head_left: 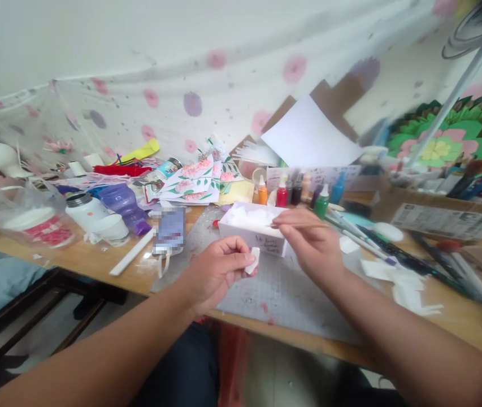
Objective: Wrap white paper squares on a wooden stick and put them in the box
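The left hand pinches a small, flat white piece between thumb and fingers. The right hand grips a slim brown stick, its tip at the right end of a smooth white box. That rectangular box, handwritten on its front, sits just beyond the left hand and holds soft-looking white filling. Under both hands spreads a grey, stained mat on the wood-grained desk. Beyond the right hand stands a green nozzle-topped bottle; crumpled white scraps lie to its right.
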`<state>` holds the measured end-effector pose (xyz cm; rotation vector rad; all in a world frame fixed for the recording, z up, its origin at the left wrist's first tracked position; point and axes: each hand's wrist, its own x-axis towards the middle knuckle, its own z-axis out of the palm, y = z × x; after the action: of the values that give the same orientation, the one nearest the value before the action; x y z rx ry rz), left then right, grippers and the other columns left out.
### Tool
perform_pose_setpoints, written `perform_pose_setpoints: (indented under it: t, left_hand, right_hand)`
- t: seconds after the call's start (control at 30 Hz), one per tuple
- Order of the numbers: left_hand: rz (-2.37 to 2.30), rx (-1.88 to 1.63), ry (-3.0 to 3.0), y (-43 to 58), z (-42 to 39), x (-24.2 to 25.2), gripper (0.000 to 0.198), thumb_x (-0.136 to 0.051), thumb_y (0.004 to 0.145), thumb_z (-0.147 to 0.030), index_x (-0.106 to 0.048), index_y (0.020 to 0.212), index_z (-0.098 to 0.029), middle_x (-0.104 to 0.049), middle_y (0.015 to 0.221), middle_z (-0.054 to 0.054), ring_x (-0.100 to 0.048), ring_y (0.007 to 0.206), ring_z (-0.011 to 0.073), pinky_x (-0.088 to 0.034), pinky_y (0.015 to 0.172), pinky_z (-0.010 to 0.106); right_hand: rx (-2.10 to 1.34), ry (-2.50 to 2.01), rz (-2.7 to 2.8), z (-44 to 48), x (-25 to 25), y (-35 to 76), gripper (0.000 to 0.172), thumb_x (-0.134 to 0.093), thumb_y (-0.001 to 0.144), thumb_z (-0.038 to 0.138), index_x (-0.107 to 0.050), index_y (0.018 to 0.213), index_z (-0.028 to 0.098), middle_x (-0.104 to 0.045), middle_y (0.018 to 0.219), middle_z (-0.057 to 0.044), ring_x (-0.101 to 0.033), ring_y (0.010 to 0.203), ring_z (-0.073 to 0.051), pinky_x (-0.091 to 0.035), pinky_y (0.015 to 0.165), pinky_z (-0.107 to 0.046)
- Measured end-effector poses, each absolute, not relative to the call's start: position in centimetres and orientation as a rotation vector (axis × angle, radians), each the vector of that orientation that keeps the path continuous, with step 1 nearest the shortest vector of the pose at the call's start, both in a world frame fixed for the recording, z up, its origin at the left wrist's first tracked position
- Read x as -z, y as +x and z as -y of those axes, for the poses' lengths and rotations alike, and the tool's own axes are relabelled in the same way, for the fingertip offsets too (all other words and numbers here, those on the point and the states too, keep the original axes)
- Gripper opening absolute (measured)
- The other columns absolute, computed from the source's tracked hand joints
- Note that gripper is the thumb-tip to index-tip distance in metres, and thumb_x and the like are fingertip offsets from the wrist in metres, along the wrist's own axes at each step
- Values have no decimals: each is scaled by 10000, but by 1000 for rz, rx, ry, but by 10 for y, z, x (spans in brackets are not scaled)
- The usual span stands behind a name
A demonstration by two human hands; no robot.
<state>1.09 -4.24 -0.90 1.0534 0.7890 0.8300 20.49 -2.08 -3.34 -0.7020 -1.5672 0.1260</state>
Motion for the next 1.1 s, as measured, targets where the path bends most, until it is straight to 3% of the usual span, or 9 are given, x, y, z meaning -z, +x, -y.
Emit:
perform_pose_setpoints:
  t: [0.3, 0.43, 0.53, 0.63, 0.77, 0.9, 1.1]
  left_hand:
    - [-802, -823, 1033, 13, 11, 17, 167, -674, 761, -199, -546, 666, -152, -593, 660, -11, -547, 674, 111, -444, 724, 277]
    - [-991, -831, 1672, 14, 12, 18, 84, -655, 776, -248, -595, 762, -191, -589, 707, -20, -535, 673, 136, -421, 662, 273]
    - [-783, -631, 2180, 26, 24, 22, 76, -670, 779, -255, -643, 837, -214, -638, 846, 9, -579, 796, 181, -447, 758, 307]
    - [-633, -268, 2505, 49, 39, 33, 261, -680, 786, -302, -659, 1031, -214, -636, 1010, 79, -559, 991, 279, -435, 878, 407]
    - [-706, -103, 2660, 75, 47, 49, 269, -647, 800, -332, -648, 1024, -182, -597, 1113, 140, -516, 1076, 352, -432, 884, 488]
    - [-655, -63, 2655, 79, 46, 52, 52, -603, 807, -229, -639, 814, -191, -612, 970, 91, -543, 989, 294, -438, 825, 410]
    - [-960, -619, 1737, 58, 27, 27, 144, -566, 832, -244, -518, 709, -186, -545, 673, -19, -514, 657, 145, -398, 634, 285]
  right_hand:
    - [-520, -568, 1515, 34, 39, 194, 252, -601, 863, 118, -720, 994, 298, -744, 899, -13, -654, 939, -198, -549, 813, -399]
    - [-395, -658, 1509, 29, 42, 193, 202, -616, 861, 144, -727, 904, 306, -745, 851, 6, -670, 884, -179, -541, 843, -388]
    - [-244, -749, 1500, 22, 44, 197, 135, -631, 853, 176, -720, 853, 278, -732, 850, -4, -675, 884, -179, -549, 861, -391]
    - [-233, -801, 1456, 18, 46, 200, 111, -596, 880, 231, -696, 859, 276, -712, 867, -9, -677, 881, -182, -574, 832, -394]
    - [-180, -775, 1500, 16, 45, 203, 121, -595, 872, 188, -689, 863, 263, -700, 860, -11, -669, 879, -179, -581, 819, -391]
    - [-152, -766, 1558, 14, 46, 205, 122, -608, 856, 162, -691, 866, 251, -701, 852, -19, -663, 884, -177, -587, 788, -366]
    - [-287, -718, 1449, 17, 41, 204, 134, -594, 868, 167, -699, 859, 250, -697, 846, -15, -665, 837, -173, -584, 745, -381]
